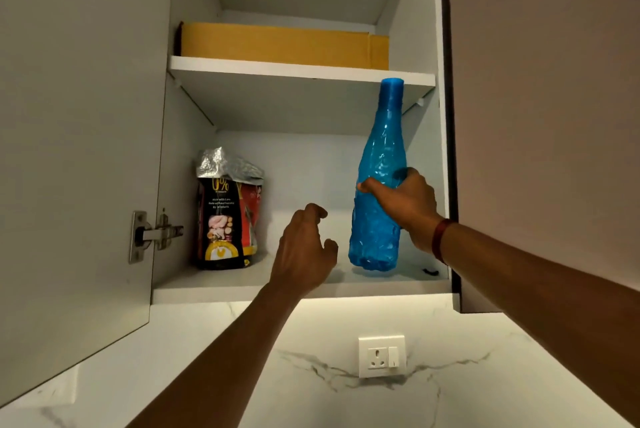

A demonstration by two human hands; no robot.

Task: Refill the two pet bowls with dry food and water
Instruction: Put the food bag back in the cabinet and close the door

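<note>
The right grip [401, 206] clamps the blue bottle [377, 150]. The left grip [304, 251], loosely curled and empty, should take the food bag [227, 220] at nine o'clock.

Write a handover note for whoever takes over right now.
Right hand grips the blue bottle at the lower shelf's right end.
Left hand holds nothing, fingers loosely curled, between bottle and food bag.
Food bag stands on the shelf's left, untouched.
Bowls not in view; nothing shown filled.
To do: take down bottle and bag, fill both bowls.
</note>
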